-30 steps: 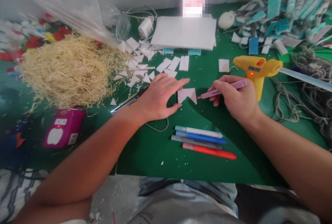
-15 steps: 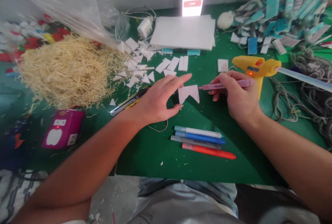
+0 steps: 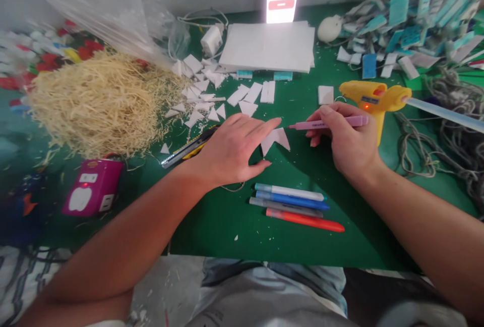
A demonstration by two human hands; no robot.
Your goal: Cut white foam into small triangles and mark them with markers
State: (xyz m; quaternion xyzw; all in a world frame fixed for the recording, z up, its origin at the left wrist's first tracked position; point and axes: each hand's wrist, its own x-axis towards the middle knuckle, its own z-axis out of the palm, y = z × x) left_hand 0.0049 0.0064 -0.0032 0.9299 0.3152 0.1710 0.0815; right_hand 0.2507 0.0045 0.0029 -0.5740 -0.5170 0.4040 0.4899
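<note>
My right hand [image 3: 342, 135] grips a slim pink marker [image 3: 321, 123], its tip pointing left at a small white notched piece [image 3: 276, 140] that looks like foam board. A small gap shows between tip and piece. My left hand [image 3: 242, 148] lies over the left side of that piece, index finger stretched along its upper edge and thumb apart below. The other fingers are partly hidden. Beneath that wrist lies a yellow-and-black utility knife [image 3: 192, 148]. Nearer me, several markers lie side by side, among them a blue one [image 3: 291, 200] and a red one [image 3: 304, 220].
A yellow glue gun [image 3: 372, 97] with its red light on stands just behind my right hand. White cut scraps [image 3: 202, 87] and stacked white sheets [image 3: 266, 47] lie farther back. Straw shreds [image 3: 94, 105] and a magenta power adapter [image 3: 93, 188] are left; grey cord [image 3: 419, 145] is right.
My left hand has shifted slightly right and down, covering more of the notched piece, which has turned a little. The pink marker stays almost in place.
</note>
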